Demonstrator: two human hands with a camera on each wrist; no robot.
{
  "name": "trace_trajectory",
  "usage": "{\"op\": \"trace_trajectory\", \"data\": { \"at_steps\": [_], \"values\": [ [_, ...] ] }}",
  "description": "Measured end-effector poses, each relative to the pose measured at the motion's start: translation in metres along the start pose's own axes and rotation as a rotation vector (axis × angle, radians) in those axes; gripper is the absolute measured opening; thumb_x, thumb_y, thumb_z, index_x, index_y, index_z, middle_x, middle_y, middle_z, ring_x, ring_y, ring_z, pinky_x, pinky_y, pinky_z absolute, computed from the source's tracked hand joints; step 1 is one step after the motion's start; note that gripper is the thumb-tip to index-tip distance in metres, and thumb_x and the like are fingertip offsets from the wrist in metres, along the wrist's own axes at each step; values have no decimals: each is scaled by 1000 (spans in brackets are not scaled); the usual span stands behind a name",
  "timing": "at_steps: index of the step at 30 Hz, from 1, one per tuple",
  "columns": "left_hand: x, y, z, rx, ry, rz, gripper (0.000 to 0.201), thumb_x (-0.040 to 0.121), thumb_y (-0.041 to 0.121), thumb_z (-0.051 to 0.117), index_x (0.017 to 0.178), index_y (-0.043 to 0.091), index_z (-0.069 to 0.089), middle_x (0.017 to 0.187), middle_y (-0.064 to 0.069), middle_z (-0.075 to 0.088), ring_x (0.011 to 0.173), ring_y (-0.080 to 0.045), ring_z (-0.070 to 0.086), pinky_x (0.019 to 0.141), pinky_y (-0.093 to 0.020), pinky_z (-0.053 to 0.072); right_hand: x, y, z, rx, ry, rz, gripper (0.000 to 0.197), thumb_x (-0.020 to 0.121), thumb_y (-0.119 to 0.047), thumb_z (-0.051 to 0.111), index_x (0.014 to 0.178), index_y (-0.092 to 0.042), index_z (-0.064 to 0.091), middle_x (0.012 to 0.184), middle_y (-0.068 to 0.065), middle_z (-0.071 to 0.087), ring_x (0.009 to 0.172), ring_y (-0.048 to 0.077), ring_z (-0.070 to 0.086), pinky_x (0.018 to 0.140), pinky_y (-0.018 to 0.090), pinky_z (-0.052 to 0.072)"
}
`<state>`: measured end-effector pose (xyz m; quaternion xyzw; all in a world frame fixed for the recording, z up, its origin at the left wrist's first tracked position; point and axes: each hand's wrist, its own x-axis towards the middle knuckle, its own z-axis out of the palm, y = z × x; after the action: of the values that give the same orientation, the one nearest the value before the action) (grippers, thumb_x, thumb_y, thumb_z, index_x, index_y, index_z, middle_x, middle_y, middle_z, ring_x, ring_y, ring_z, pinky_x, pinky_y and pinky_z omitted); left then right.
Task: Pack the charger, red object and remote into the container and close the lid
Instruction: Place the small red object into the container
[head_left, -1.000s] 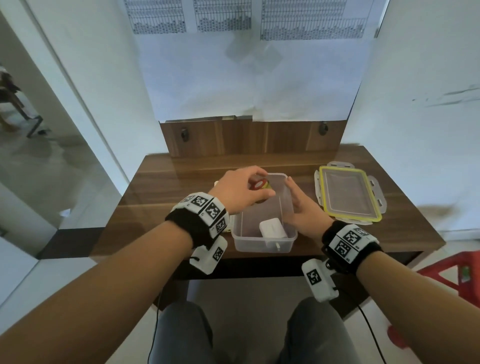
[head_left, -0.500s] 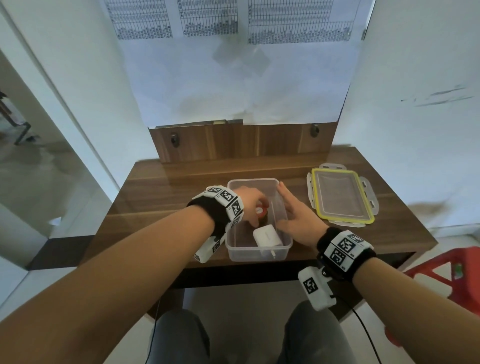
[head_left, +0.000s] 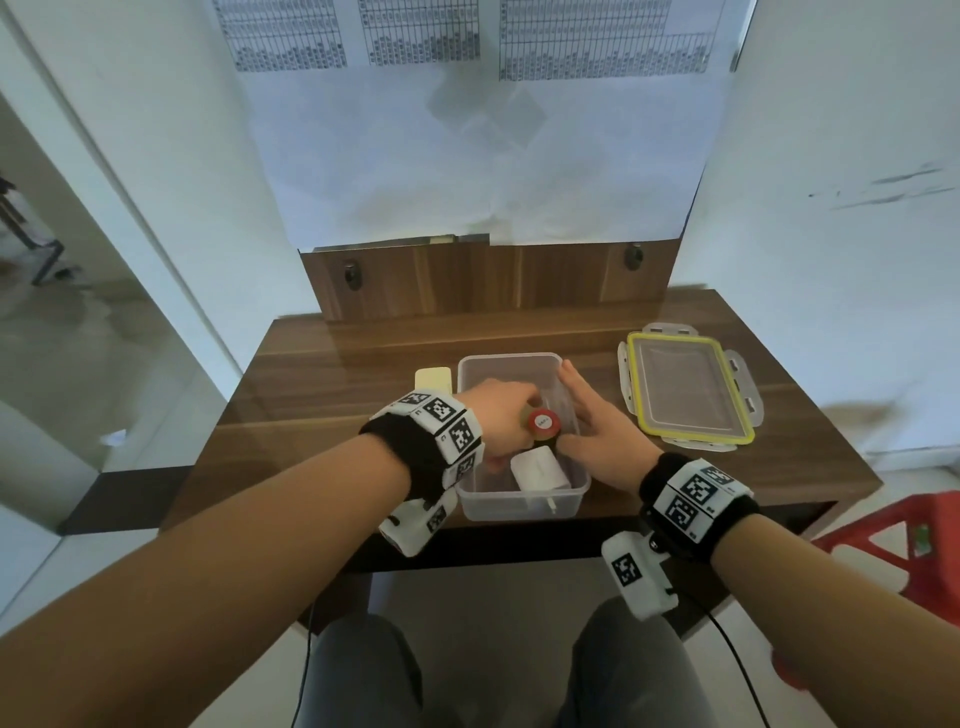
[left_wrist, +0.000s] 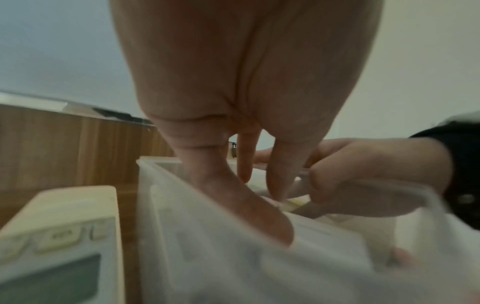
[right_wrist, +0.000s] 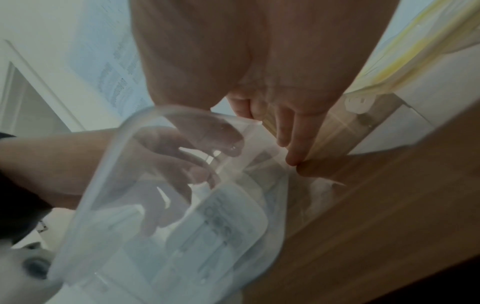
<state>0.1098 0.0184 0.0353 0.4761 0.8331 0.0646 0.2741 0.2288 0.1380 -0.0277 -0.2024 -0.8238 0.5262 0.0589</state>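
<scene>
A clear plastic container (head_left: 511, 358) sits mid-table with a white charger (head_left: 540, 470) in its near end. My left hand (head_left: 506, 421) reaches inside and holds the red object (head_left: 543, 422), a small red-capped piece, upright just beyond the charger. Beside it, my right hand (head_left: 589, 434) pinches the container's right wall, its thumb inside the rim (right_wrist: 221, 133) and straight fingers (right_wrist: 285, 133) outside. The cream remote (head_left: 432, 376) lies on the table against the container's left side, and its buttons and screen (left_wrist: 64, 226) show in the left wrist view. The red object is hidden in both wrist views.
The lid (head_left: 691, 392), clear with a yellow seal and side clips, lies flat to the right of the container. A wooden back panel (head_left: 483, 280) rises at the table's far edge. A red stool (head_left: 909, 545) stands on the floor at the right.
My left hand has come down from above the container's far end, carrying the red object inside, next to the charger. My right hand has stayed on the right wall.
</scene>
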Motion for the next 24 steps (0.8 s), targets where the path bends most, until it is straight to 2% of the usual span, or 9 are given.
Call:
{"op": "trace_trajectory", "data": {
  "at_steps": [4, 8, 11, 13, 15, 18, 20, 22, 24],
  "values": [
    [-2, 3, 19, -140, 68, 53, 42, 91, 8, 60, 132, 10, 52, 120, -12, 67, 94, -24, 71, 73, -30, 59, 0, 0, 3, -5, 36, -33, 71, 98, -25, 51, 156, -33, 11, 163, -15, 6, 146, 4, 16, 114, 22, 18],
    [-3, 2, 19, -100, 105, 78, 43, 92, 5, 57, 133, 16, 49, 130, -7, 59, 118, -23, 57, 98, -35, 47, 2, 4, 5, 5, 42, -39, 63, 102, -27, 42, 155, -34, 11, 163, -16, 5, 144, -2, 9, 117, 23, 10],
    [-12, -4, 18, -204, 91, 105, 44, 93, 9, 59, 135, 18, 48, 134, -2, 57, 123, -19, 54, 100, -31, 45, 3, 6, 6, 3, 32, -34, 63, 102, -27, 40, 156, -35, 9, 163, -16, 4, 145, -3, 6, 118, 25, 8],
    [-20, -12, 15, -321, 156, 122, 38, 93, 17, 60, 130, 21, 53, 129, 2, 60, 112, -16, 61, 95, -33, 50, 3, 6, 6, 4, 31, -36, 63, 102, -28, 41, 156, -34, 8, 163, -15, 4, 144, -4, 6, 117, 23, 7],
    [-29, -24, 7, -506, 295, 118, 26, 94, 22, 61, 120, 24, 59, 115, 7, 65, 91, -12, 69, 80, -32, 59, 2, 6, 6, 13, 38, -34, 64, 101, -30, 42, 156, -34, 9, 163, -15, 5, 144, -3, 8, 117, 24, 8],
    [-34, -50, -11, -627, 564, -18, 12, 95, 27, 61, 106, 27, 63, 99, 5, 70, 79, -10, 72, 62, -24, 57, 1, 6, 4, 24, 39, 24, 64, 99, -36, 45, 154, -43, 12, 162, -13, 18, 146, 7, 21, 120, 36, 18],
    [-31, -75, -17, -732, 671, -168, 12, 95, 25, 61, 106, 24, 64, 100, 0, 71, 79, -12, 70, 62, -26, 54, -1, 3, 3, 25, 41, 50, 63, 98, -40, 46, 151, -48, 13, 160, -11, 26, 144, 12, 30, 118, 41, 24],
    [-26, -95, -13, -773, 653, -306, 22, 93, 28, 63, 113, 20, 63, 109, -4, 70, 87, -17, 69, 75, -32, 57, -3, 0, 2, 38, 43, 53, 64, 97, -42, 47, 150, -52, 13, 156, -12, 34, 140, 14, 36, 116, 41, 28],
    [-22, -106, -1, -667, 577, -400, 41, 89, 36, 66, 127, 22, 56, 128, -4, 64, 107, -23, 65, 94, -40, 53, -5, -2, 3, 42, 51, 45, 64, 98, -40, 46, 151, -50, 11, 153, -11, 38, 136, 15, 40, 113, 39, 31]
  ]
}}
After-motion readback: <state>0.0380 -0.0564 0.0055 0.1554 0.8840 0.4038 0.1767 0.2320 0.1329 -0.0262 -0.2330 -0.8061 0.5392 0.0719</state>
